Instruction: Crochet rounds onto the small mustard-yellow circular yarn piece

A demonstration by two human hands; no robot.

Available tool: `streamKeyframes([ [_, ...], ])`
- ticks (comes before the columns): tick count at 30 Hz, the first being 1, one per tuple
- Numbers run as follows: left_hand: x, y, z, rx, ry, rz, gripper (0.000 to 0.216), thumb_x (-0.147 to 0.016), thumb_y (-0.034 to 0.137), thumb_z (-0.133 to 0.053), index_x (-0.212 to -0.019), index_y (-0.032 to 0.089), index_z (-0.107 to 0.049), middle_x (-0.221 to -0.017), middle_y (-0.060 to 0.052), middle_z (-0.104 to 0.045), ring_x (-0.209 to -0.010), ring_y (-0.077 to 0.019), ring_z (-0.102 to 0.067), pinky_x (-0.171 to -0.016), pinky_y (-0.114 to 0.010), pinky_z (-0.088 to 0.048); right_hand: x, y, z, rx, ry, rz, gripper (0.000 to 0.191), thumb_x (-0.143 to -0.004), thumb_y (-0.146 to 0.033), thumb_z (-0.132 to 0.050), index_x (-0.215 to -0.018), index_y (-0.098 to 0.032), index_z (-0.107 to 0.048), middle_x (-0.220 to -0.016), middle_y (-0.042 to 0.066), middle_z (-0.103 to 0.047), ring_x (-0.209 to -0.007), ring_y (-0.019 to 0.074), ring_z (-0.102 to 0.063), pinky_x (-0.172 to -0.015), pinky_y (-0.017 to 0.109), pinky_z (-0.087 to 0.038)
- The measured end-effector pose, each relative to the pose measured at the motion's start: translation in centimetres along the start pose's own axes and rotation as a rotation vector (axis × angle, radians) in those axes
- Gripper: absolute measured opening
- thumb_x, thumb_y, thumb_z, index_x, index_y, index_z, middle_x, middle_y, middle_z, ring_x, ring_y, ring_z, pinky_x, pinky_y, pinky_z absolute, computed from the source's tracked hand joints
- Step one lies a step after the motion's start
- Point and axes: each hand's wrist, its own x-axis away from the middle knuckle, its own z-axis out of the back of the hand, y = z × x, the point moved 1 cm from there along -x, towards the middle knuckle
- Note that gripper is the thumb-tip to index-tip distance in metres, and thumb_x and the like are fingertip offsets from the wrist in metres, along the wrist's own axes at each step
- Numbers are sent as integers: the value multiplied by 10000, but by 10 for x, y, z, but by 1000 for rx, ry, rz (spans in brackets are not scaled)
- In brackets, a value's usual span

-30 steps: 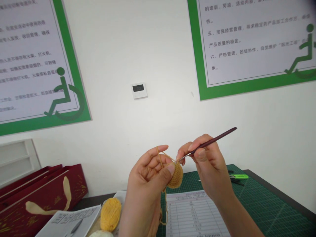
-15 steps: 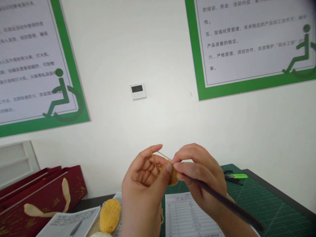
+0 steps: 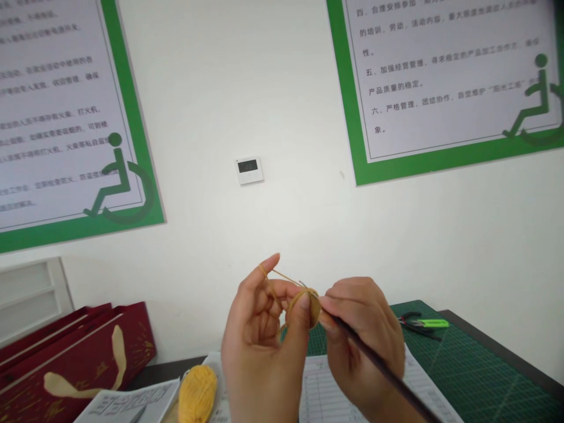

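Observation:
Between thumb and fingers my left hand (image 3: 267, 335) pinches a small rounded mustard crochet piece (image 3: 314, 310). A strand of the same yarn (image 3: 286, 276) loops over its raised index finger and runs down to the piece. My right hand (image 3: 363, 335) grips a crochet hook with a long dark handle (image 3: 381, 367), which slants down to the lower right. The hook's thin metal tip (image 3: 302, 284) shows at the top edge of the piece, near the taut strand. Fingers hide part of the crochet piece.
A yellow yarn ball (image 3: 197, 393) sits left of my hands, beside printed sheets (image 3: 127, 402). Dark red gift bags (image 3: 88, 358) stand further left. More paper (image 3: 328, 388) lies below my hands on a green cutting mat (image 3: 476, 358). Green-handled pliers (image 3: 429, 323) rest at right.
My right hand has drawn back a little to the right, and the hook's tip now shows past the edge of the piece. The view has shifted slightly.

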Motion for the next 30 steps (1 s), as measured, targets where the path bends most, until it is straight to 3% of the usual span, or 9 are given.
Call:
streamKeyframes([
  [4, 0, 2, 0, 53, -77, 52, 438, -796, 110, -789, -1204, 214, -667, -754, 4, -682, -644, -121, -624, -586, -211, -526, -8, 2, 7, -244, 55, -447, 89, -982, -187, -542, -980, -216, -626, -816, 15, -624, -699, 147, -573, -640, 302, -460],
  [8, -3, 3, 2, 155, -118, 173, 436, -782, 116, -801, -1193, 196, -679, -769, -3, -659, -622, -99, -561, -539, -188, -457, -16, 10, 0, -741, -22, -1042, 363, -985, -463, -555, -735, -200, -544, -609, -34, -481, -575, 122, -444, -562, 263, -389],
  [11, -3, 2, 1, 192, -122, 205, 438, -780, 105, -796, -1192, 194, -676, -767, -3, -646, -626, -100, -560, -542, -188, -441, -17, 10, -8, -1034, -129, -1193, 402, -909, -506, -661, -712, -200, -492, -655, -31, -501, -621, 115, -449, -603, 249, -411],
  [16, -3, 0, -2, 211, -127, 200, 477, -789, 120, -802, -1231, 221, -652, -760, 1, -652, -621, -101, -570, -547, -189, -462, -13, 11, -9, -940, -92, -935, 202, -948, -364, -652, -828, -233, -556, -731, -34, -573, -673, 114, -523, -642, 245, -447],
  [19, -2, -1, -1, 227, -113, 197, 482, -798, 116, -804, -1241, 231, -653, -788, -6, -682, -666, -104, -598, -575, -174, -483, -14, 15, -2, -557, -92, -490, 74, -947, -185, -618, -925, -252, -640, -798, -4, -623, -735, 146, -584, -662, 301, -481],
  [23, -2, 2, 2, 400, -175, 397, 468, -803, 78, -786, -1247, 179, -676, -793, -13, -684, -674, -97, -633, -653, -188, -529, -9, 15, 4, -128, -67, 109, 349, -821, -2, -667, -1066, -250, -679, -824, 28, -684, -732, 183, -596, -640, 364, -503],
  [25, -1, 3, 4, 532, -225, 555, 462, -785, 47, -783, -1231, 135, -703, -838, -39, -697, -717, -105, -665, -719, -203, -557, -5, 13, 1, -233, -11, 77, 336, -864, -42, -637, -1122, -256, -671, -836, 42, -688, -716, 190, -598, -613, 373, -512],
  [28, -2, 3, 6, 650, -269, 649, 457, -768, 9, -768, -1214, 98, -726, -887, -71, -707, -792, -132, -699, -774, -213, -571, -1, 8, -7, -589, 109, -346, 118, -968, -221, -593, -1032, -278, -673, -741, 15, -615, -677, 188, -590, -601, 364, -510],
  [30, -2, 3, 7, 661, -285, 639, 476, -765, 5, -763, -1230, 99, -723, -864, -66, -702, -805, -149, -706, -804, -237, -579, -2, 4, -11, -775, 171, -508, 76, -995, -281, -566, -986, -272, -641, -701, -2, -589, -665, 178, -589, -591, 334, -494],
])
